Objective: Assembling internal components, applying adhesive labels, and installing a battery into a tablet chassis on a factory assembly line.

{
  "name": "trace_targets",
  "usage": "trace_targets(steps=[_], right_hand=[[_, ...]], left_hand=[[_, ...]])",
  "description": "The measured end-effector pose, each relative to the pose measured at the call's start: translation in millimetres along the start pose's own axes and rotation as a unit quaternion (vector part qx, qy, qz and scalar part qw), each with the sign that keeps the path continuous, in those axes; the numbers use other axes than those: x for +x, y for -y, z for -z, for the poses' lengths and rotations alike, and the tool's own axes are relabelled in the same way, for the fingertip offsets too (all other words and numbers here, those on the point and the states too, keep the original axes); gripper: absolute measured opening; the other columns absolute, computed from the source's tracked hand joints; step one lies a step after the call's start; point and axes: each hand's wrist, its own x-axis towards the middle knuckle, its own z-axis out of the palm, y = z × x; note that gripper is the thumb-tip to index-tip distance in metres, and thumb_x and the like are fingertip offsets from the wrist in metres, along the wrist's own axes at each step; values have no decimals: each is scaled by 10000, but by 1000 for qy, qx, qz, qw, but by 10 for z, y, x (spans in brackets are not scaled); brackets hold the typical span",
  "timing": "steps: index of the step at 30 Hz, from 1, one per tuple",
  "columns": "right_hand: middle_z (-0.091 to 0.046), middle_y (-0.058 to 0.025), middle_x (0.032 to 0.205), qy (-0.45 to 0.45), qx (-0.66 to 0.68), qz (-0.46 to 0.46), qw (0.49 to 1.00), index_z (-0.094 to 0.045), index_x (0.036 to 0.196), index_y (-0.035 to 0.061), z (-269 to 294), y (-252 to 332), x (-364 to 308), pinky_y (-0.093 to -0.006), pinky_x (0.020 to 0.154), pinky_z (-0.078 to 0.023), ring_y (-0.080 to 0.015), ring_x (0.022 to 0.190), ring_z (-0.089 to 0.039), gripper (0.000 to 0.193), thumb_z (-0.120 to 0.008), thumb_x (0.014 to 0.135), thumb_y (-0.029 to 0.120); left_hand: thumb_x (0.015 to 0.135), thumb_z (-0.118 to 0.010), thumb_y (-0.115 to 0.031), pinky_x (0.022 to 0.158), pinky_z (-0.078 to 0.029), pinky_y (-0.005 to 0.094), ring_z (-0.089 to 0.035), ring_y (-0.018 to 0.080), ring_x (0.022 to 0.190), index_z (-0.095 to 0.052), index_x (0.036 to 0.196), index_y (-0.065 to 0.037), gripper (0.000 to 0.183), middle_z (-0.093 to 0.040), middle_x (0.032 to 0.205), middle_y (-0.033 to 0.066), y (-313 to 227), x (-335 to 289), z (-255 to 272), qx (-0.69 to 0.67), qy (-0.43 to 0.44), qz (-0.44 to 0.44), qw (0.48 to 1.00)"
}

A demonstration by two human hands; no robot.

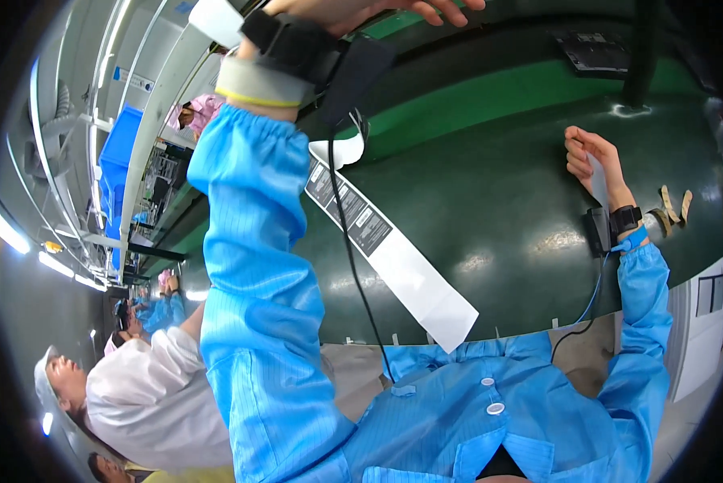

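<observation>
My left arm, in a blue sleeve, reaches up to the top edge, where my left hand (pixel 377 10) is partly cut off. Its visible fingers are stretched out with nothing seen in them. A black device and a pale band with a yellow edge circle that wrist. Beneath the forearm, a strip of labels (pixel 422 294) with dark printed patches and a blank white end slants over the green table mat (pixel 490 201), its tip hanging past the near edge. My right hand (pixel 599 165) is above the mat at right, fingers curled. A translucent grey strip (pixel 598 183) runs along its palm; what the fingertips hold is hidden.
A flat black panel (pixel 593 53) lies at the far right beside a dark post (pixel 643 56). Tan strips (pixel 675 205) lie near my right wrist. A black cable (pixel 352 266) hangs across the labels. A co-worker in white (pixel 148 390) is at left, near blue bins (pixel 121 161).
</observation>
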Motion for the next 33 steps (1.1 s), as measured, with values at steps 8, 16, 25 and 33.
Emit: trace_targets(steps=[8, 16, 25, 33], right_hand=[[-534, 30, 722, -39, -46, -4, 998, -624, 959, 56, -161, -123, -94, -245, 575, -407, -95, 621, -506, 199, -525, 959, 228], [-637, -32, 811, -35, 15, -16, 999, -635, 989, 54, -28, -146, -110, -297, 659, -511, -167, 729, -633, 202, -535, 939, 222], [-630, 0, 785, -35, -24, -2, 999, -652, 985, 62, -81, 47, 22, -284, 653, -493, -127, 705, -615, 201, -552, 925, 226], [-513, 9, 710, -22, 33, 59, 997, -604, 1001, 41, 320, 318, -167, -281, 543, -335, -126, 559, -400, 272, -488, 952, 282]], left_hand=[[981, -546, -133, 722, -507, 268, -628, 117, 767, -609, 1056, 1, 165, -653, 837, 47, 75, -1160, -777, 67, -123, -57, 988], [782, -702, -595, 929, -496, 446, -607, 380, 1105, -530, 1305, -37, 784, -614, 1203, 215, 1538, -2169, -1967, 418, -143, 244, 863], [553, -861, -582, 1100, -377, 459, -352, 444, 1375, -435, 1401, -35, 1095, -297, 1498, 309, 2200, -2629, -1596, 458, -16, 261, 850], [943, -658, -257, 892, -529, 330, -638, 206, 1038, -593, 1202, 14, 380, -653, 1166, 125, 692, -500, -1253, 141, 92, 13, 986]])
